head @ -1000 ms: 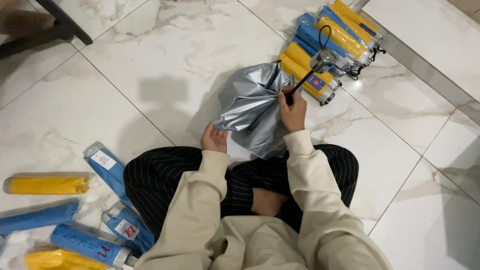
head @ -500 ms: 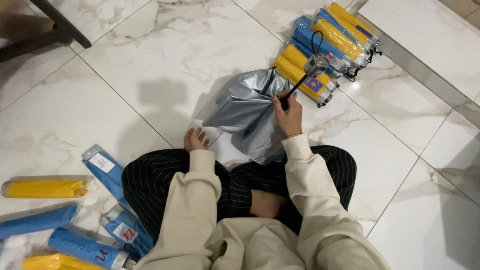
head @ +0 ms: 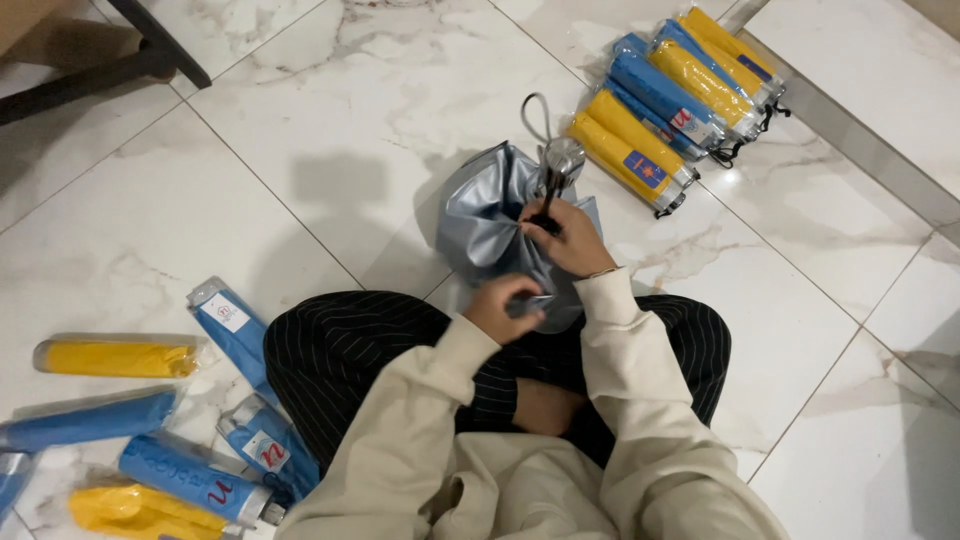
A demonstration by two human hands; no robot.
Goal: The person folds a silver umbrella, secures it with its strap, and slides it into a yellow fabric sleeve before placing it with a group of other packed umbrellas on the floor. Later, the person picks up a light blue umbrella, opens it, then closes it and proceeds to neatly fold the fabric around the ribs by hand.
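Head view: I sit cross-legged on a white marble tile floor [head: 330, 130], looking down at my own two hands and the grey umbrella [head: 490, 215] on the floor in front of my knees.
Grey umbrella: it lies loose and crumpled, not rolled, its black handle end pointing away from me with a thin wrist loop [head: 535, 115] curling beyond it.
Right hand [head: 570, 235]: on the far side of the grey umbrella's gathered cloth, fingers closed around the black shaft just below the handle.
Left hand [head: 505, 305]: at the near end of the grey umbrella, fingers curled shut, pinching a fold of the fabric; it is just beside my right wrist.
Stacked pile [head: 670, 100]: yellow and blue folded umbrellas in clear sleeves lie side by side beyond the grey umbrella, up and to its right, near the handle but apart from it.
Loose pile [head: 150, 420]: more sleeved yellow and blue umbrellas lie scattered well to the left of the grey umbrella, beside my left knee.
Furniture leg [head: 110, 70]: dark, far off to the grey umbrella's upper left.
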